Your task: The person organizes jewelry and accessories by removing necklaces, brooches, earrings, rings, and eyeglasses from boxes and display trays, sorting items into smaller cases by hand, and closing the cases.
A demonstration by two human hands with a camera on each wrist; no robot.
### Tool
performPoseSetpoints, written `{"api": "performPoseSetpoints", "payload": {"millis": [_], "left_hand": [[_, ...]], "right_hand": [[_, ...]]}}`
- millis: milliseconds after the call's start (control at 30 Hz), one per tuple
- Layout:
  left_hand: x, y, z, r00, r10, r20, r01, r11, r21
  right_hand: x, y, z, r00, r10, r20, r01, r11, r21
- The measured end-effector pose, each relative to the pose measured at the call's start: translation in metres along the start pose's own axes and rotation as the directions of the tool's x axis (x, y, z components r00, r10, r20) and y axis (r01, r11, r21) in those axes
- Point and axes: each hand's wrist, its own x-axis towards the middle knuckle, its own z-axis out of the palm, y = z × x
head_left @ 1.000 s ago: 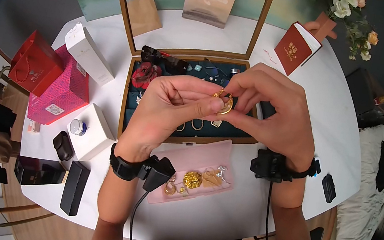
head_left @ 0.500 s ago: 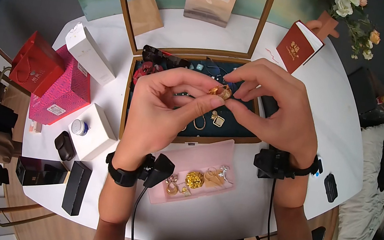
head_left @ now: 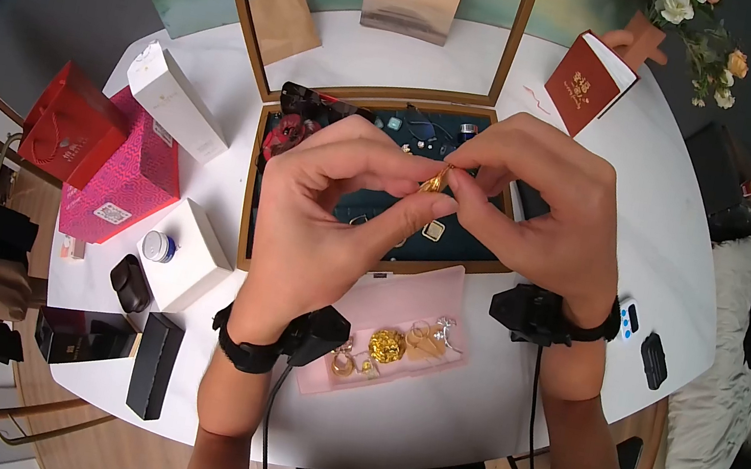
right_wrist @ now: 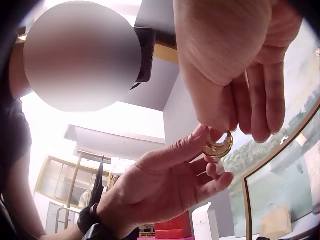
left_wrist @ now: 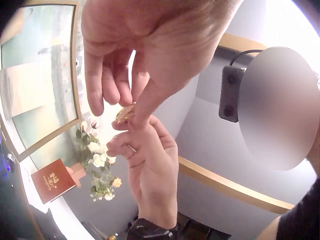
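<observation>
Both hands met above the open jewellery box (head_left: 255,185) on the white tabletop (head_left: 651,251). The left hand (head_left: 329,217) and the right hand (head_left: 538,212) each pinched the gold hoop earring (head_left: 435,182) between thumb and fingertips, holding it up over the box's dark lining.

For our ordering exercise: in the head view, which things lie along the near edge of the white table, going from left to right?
Long black box → pink tray of gold jewellery → small black device near the right edge.
</observation>
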Motion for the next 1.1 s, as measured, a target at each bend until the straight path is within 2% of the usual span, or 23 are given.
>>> {"api": "performPoseSetpoints", "payload": {"millis": [133,200,300,333,400,533,600,633,833,900,1033,1100], "left_hand": [[0.001,-0.002,0.004,0.999,0.053,-0.004,-0.053,0.992,-0.113],[0.0,0.0,0.007,1.0,-0.003,-0.023,-0.002,0.976,-0.219],[0.001,0.0,0.011,0.998,-0.024,-0.066,0.008,0.972,-0.234],[0.001,0.001,0.011,0.998,-0.024,-0.065,0.009,0.972,-0.235],[0.0,0.003,0.01,0.996,-0.083,-0.043,0.063,0.935,-0.35],[-0.001,0.004,0.004,0.999,-0.049,-0.014,0.04,0.931,-0.362],[-0.002,0.006,0.002,0.991,-0.135,0.009,0.127,0.907,-0.402],[-0.002,0.006,0.001,0.991,-0.134,0.014,0.128,0.908,-0.399],[-0.001,0.0,-0.003,0.989,-0.142,0.043,0.148,0.92,-0.363],[-0.001,-0.004,-0.003,0.996,-0.07,0.057,0.086,0.925,-0.371],[-0.001,-0.009,-0.005,0.991,-0.11,0.077,0.131,0.909,-0.396],[-0.001,-0.01,-0.003,0.984,-0.16,0.079,0.179,0.866,-0.467]], "right_hand": [[0.003,0.001,0.0,0.999,0.001,-0.037,0.0,1.0,0.03],[0.003,0.001,0.001,0.997,0.015,-0.076,-0.011,0.998,0.058],[0.003,-0.001,0.003,0.996,0.01,-0.085,-0.005,0.998,0.059],[0.003,-0.001,0.003,0.996,0.01,-0.086,-0.005,0.998,0.058],[0.004,0.0,0.004,0.996,-0.019,-0.085,0.023,0.999,0.048],[0.003,-0.001,0.005,0.995,-0.061,-0.075,0.064,0.997,0.035],[0.005,-0.004,0.002,0.993,-0.097,-0.066,0.096,0.995,-0.019],[0.005,-0.003,0.002,0.993,-0.096,-0.072,0.095,0.995,-0.019],[0.002,-0.002,0.006,0.994,-0.045,-0.1,0.041,0.999,-0.032],[0.002,-0.005,0.008,0.995,0.005,-0.1,-0.005,1.0,0.005],[0.003,-0.003,0.009,0.995,0.018,-0.099,-0.015,1.0,0.028],[0.004,-0.002,0.007,0.989,0.125,-0.075,-0.109,0.976,0.191]]}}
